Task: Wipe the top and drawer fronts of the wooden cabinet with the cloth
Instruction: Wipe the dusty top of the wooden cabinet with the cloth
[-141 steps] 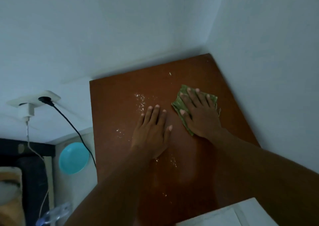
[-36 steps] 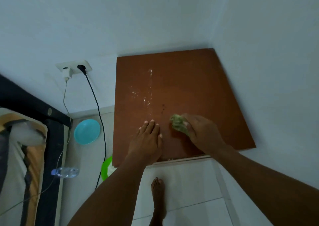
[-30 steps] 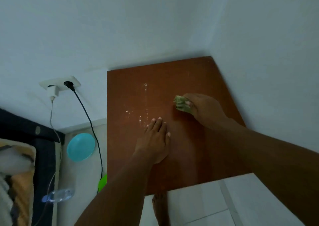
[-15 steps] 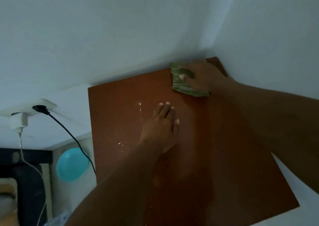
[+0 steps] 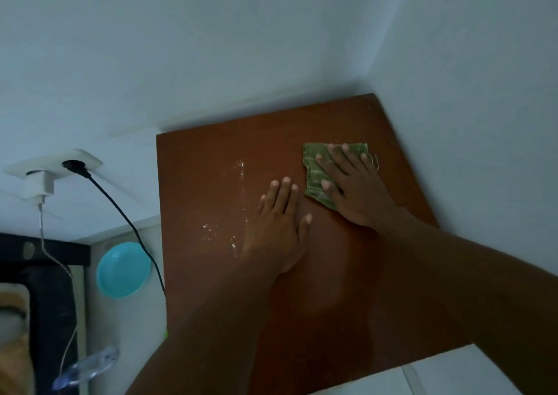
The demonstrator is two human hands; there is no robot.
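Cloth (image 5: 314, 180) lies on the cabinet top (image 5: 196, 189) under the right hand (image 5: 356, 192), its grip open, straight fingers pressing; the left hand (image 5: 277, 231) rests flat beside it, grip open, empty.

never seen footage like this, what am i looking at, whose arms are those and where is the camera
No machine here: a person wears a camera on the head, looking down at their own two arms. The brown slab is the wooden cabinet top, set in a room corner. The right hand presses a green cloth flat on it. The left hand rests flat on the wood, holding nothing. White specks lie beside that hand. A turquoise bowl sits on the floor, left of the cabinet.
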